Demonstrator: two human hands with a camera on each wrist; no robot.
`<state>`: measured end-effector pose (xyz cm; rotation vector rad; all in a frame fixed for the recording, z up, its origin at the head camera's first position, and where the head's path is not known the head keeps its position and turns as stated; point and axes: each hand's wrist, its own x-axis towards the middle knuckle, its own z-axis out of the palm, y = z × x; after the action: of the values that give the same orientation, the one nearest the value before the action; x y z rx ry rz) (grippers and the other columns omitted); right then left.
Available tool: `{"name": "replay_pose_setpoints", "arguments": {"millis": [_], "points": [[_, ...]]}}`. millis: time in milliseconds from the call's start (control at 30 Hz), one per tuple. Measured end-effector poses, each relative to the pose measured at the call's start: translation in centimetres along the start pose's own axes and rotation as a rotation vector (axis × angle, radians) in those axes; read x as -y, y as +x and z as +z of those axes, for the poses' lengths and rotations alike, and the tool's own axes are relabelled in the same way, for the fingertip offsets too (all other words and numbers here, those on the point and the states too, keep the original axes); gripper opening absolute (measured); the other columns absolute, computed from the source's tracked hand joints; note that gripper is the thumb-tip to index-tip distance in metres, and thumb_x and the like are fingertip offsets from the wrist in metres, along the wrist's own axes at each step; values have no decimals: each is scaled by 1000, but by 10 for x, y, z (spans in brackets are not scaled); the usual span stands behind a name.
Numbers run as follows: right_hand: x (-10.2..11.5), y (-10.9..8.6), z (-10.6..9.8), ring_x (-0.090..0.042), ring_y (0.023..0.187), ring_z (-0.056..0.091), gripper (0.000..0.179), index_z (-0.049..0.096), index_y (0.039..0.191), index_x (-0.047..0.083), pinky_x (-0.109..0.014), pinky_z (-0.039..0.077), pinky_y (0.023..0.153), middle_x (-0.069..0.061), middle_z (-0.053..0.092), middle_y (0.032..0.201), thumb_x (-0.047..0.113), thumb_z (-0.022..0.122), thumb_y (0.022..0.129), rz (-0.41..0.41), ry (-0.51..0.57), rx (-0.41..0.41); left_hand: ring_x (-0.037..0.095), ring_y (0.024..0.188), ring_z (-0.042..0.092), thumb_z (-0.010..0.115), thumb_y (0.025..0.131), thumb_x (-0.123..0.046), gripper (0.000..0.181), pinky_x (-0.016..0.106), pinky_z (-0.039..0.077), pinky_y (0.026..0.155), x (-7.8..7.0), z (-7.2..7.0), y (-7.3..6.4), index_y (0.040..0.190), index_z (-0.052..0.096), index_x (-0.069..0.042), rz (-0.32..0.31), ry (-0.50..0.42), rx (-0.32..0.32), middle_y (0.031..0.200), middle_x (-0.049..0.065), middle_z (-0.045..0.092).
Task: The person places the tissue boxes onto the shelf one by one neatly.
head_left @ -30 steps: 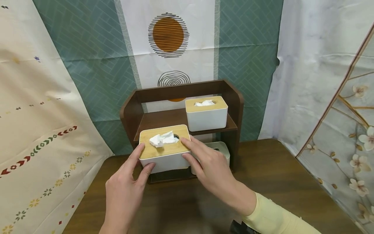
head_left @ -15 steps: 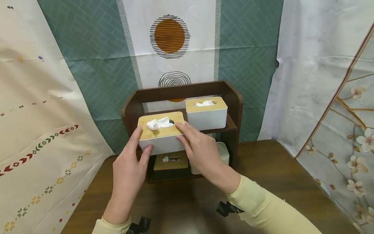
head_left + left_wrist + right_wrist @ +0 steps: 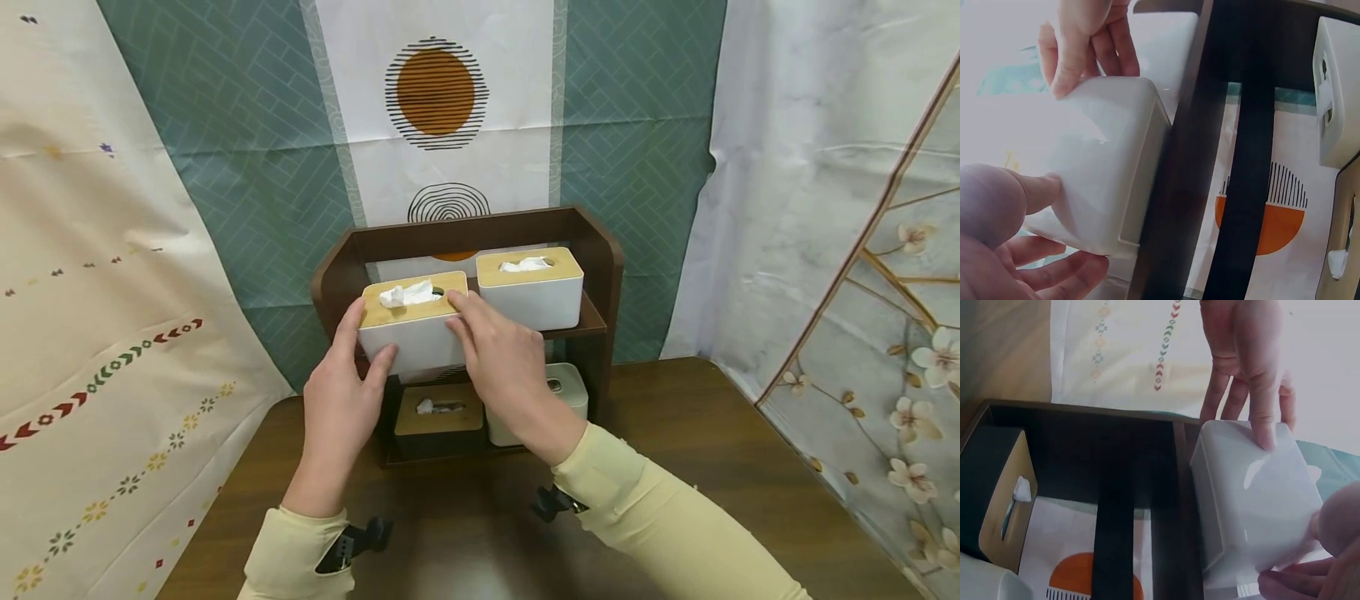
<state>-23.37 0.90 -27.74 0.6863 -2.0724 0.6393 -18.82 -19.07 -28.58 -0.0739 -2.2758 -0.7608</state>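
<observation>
Between my two hands is a white tissue box (image 3: 412,342) with a bamboo lid and a tissue poking out of its slot. My left hand (image 3: 341,408) grips its left end, thumb on the front face. Its right end is held by my right hand (image 3: 506,358), with the thumb on the front too. The box is at the front of the left part of the upper shelf (image 3: 566,331); whether its base rests there I cannot tell. In the right wrist view the white box (image 3: 1254,487) shows its plain side and underside by the shelf board.
A similar white tissue box (image 3: 531,304) stands on the upper shelf at right. Below, a dark tissue box (image 3: 438,421) with a wooden lid and a pale green box (image 3: 573,400) occupy the lower level. The brown rack's side panels (image 3: 613,275) flank both levels, on a wooden table (image 3: 675,450).
Both hands have raised the tissue box and moved it away from me, up to the upper shelf beside the other white box. The dark box below has come into view.
</observation>
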Motion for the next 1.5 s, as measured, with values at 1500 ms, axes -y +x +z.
{"name": "replay_pose_setpoints", "arguments": {"millis": [1500], "points": [[-31,-31,39,-12,49,58,91,23,162,27,-26,34,41,-2,72,122,25,78,90,-47,-66,-51,17,81,66,84,84,-30,64,44,48,70,40,44,-2,141,58,-19,-17,-30,-164,109,1,73]]}}
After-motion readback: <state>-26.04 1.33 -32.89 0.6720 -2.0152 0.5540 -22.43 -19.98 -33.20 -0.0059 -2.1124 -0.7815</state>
